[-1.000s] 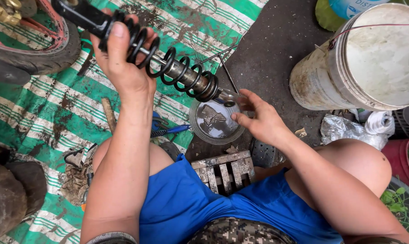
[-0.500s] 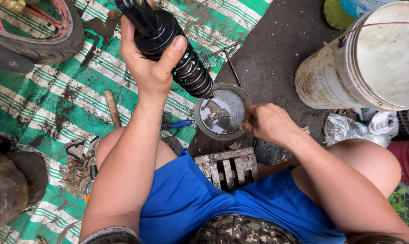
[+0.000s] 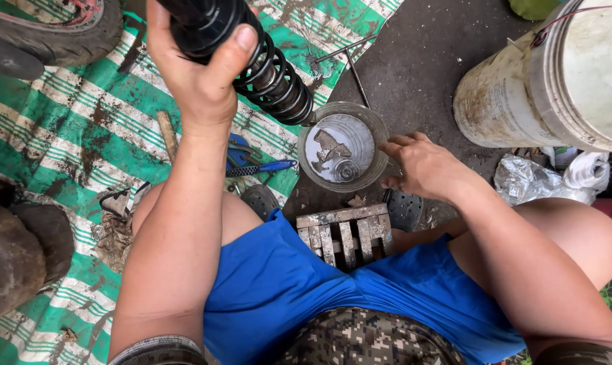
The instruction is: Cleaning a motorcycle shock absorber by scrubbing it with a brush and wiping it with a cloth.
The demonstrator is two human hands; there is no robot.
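Fingers of the left hand wrap tight around a black shock absorber, thumb pressed across its dark upper sleeve, so the coil spring end slants down toward a clear round container. The right hand's fingers are loosely spread and hold nothing; their tips rest at the container's right rim.

Going by size: a green-and-white striped tarp covers the ground on the left, with a tyre at its top corner. A grimy white bucket lies tipped on the dark ground to the upper right, well apart from the hands. A small slatted wooden stool sits between the knees. The container holds pale liquid with a few small metal parts lying in it. Blue-handled pliers lie just left of it on the tarp.

The shock looks heavy and oily for a one-hand grip; I judge it could slip and drop onto the thin-walled container, cracking or tipping it. The right hand only touches the rim, so a knock from the spring end would likely spill the liquid and scatter the parts.
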